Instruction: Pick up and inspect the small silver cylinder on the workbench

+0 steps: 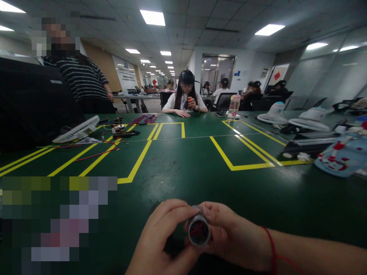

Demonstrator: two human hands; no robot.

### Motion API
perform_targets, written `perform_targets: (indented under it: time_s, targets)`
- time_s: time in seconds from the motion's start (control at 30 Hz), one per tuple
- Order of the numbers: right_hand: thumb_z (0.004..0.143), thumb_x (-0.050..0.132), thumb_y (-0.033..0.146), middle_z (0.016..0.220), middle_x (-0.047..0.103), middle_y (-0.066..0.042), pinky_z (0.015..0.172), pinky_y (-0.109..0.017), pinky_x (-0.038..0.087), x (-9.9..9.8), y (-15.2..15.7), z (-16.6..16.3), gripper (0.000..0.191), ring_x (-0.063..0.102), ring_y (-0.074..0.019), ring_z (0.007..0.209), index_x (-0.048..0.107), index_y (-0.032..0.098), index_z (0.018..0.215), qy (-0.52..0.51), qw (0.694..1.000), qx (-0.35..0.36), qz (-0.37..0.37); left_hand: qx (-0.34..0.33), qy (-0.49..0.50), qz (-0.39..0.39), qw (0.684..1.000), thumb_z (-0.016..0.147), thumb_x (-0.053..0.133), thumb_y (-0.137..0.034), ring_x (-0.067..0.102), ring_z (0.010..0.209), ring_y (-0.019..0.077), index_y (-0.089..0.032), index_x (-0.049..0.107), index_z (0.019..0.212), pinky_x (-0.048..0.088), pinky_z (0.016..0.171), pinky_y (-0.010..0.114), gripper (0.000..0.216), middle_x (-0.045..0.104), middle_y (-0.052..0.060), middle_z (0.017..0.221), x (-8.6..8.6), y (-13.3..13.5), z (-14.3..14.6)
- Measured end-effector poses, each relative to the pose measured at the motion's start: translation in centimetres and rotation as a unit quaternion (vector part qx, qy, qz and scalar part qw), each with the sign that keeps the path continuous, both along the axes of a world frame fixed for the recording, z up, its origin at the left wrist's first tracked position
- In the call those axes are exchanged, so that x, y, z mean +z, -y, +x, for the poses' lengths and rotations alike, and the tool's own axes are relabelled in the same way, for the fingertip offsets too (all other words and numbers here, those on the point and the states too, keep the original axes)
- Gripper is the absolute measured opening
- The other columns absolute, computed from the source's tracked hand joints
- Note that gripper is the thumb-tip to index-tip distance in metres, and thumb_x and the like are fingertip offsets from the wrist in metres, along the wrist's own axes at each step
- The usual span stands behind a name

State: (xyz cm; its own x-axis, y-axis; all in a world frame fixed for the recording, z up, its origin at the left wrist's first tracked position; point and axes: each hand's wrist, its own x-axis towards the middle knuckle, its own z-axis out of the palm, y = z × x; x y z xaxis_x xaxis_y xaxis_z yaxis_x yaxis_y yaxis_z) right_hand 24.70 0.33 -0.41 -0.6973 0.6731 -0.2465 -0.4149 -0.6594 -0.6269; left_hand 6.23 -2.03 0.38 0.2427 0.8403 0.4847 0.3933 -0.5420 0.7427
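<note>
Close to me, above the green table [189,160], I hold a small grey tube [198,231] with both hands. Its round end faces me, with a pale rim and dark and red strands inside; I cannot make out exactly what they are. My left hand [162,238] curls round its left side, index finger on top and thumb below. From the right, my right hand [225,227] grips it, the thumb near the upper edge. A red cord circles my right wrist. The far side of the tube is hidden.
Yellow tape lines mark the table. Loose wires [145,118] and a white fan [77,129] lie at left. A blue patterned bag [340,154], a drink bottle [234,107] and more fans are on the right. A person sits opposite; another stands at left.
</note>
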Motion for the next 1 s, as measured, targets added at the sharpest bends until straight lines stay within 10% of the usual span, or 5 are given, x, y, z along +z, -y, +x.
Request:
perform_targets:
  time_s: [0.77, 1.0]
  targets:
    - [0.089, 0.052, 0.04, 0.086, 0.063, -0.006, 0.081, -0.029, 0.047, 0.6, 0.7, -0.4, 0.032, 0.063, -0.0102, 0.076, 0.06, 0.009, 0.088, -0.039, 0.999, -0.023, 0.03, 0.024, 0.0, -0.069, 0.997, 0.068, 0.079, -0.024, 0.067, 0.087, 0.0256, -0.03, 0.072, 0.092, 0.054, 0.075, 0.032, 0.027, 0.074, 0.001, 0.093, 2.3, 0.0, -0.2]
    - [0.079, 0.066, 0.036, 0.116, 0.063, -0.007, 0.097, -0.038, 0.045, 1.4, 1.2, 0.4, 0.039, 0.064, -0.016, 0.098, 0.061, 0.021, 0.114, 0.122, 0.97, -0.178, 0.112, 0.062, 0.119, -0.279, 0.951, 0.074, 0.073, -0.031, 0.068, 0.078, 0.0227, -0.023, 0.067, 0.102, 0.053, 0.067, 0.03, 0.03, 0.073, 0.001, 0.084, 2.2, -0.4, -0.2]
